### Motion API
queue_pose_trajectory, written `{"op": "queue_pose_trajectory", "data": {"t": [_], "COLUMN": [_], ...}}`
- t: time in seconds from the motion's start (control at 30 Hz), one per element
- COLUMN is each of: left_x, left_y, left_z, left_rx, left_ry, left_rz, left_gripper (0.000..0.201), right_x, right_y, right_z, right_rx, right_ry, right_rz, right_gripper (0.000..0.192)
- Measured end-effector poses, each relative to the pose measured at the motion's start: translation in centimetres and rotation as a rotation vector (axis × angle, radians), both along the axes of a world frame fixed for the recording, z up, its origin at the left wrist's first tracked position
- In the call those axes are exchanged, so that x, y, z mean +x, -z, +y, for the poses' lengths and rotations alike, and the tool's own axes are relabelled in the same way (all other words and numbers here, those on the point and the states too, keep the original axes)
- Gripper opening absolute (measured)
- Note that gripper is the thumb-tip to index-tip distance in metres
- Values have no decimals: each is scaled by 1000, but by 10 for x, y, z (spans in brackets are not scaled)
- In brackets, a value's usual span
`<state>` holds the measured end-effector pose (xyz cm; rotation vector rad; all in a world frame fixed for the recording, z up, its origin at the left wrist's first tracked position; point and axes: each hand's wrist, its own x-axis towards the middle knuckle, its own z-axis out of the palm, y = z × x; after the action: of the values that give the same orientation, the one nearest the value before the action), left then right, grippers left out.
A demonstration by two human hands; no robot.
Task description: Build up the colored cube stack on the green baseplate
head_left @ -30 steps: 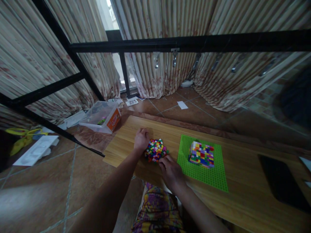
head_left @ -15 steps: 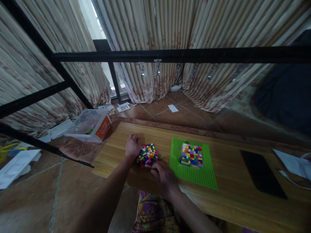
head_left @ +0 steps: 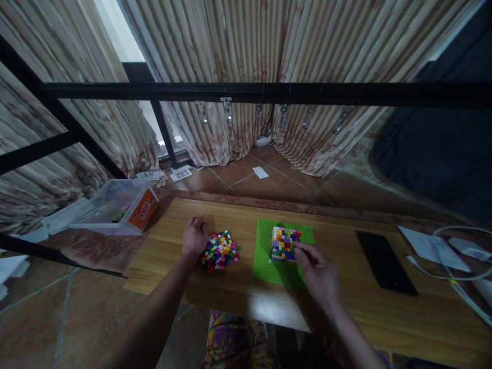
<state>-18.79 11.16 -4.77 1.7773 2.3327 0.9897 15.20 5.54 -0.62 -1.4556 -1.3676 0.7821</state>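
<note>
Our right hand is holding its thumb and forefinger close together, the tips meeting at the right edge of a many-coloured brick block. The fingertips are covering that edge, so we are not able to tell whether a small brick is sitting between them. The palm is angling in from the lower right, and the block is lying just beyond the fingertips, to their left.

Our left hand is resting with its fingers curling inward at the left edge of a loose pile of tiny bricks. We are not making out whether those fingers are closing on anything. The pile, mixing red, white, green, yellow, blue and pink, is spreading just to the right of this hand, well apart from the right hand.

The block is standing on a green studded baseplate, which is lying flat on the wooden bench, to the right of the pile. Farther right, a black flat object is lying near a white sheet. A clear plastic box is sitting beyond the bench's left end.
</note>
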Motion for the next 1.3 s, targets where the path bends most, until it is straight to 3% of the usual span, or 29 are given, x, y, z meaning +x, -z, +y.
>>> {"op": "queue_pose_trajectory", "data": {"t": [0.13,0.43,0.77,0.93,1.07,1.3], "left_x": [0,-6,-2,-1,-2,-2], "left_y": [-1,5,2,1,3,2], "left_z": [0,2,1,0,1,1], "left_rx": [-11,30,11,7,15,14], "left_ry": [0,23,2,7,13,28], "left_rz": [10,26,3,10,14,16], "left_gripper": [19,18,20,20,20,21], "right_x": [20,15,14,27,29,17], "right_y": [-1,4,7,22,32,31], "right_z": [20,39,44,42,46,56], "right_rx": [32,0,-35,-27,-109,-171], "right_ry": [72,67,92,141,170,136], "right_rz": [-136,-301,-178,-37,131,223], "right_gripper": [37,34,38,46,53,50]}}
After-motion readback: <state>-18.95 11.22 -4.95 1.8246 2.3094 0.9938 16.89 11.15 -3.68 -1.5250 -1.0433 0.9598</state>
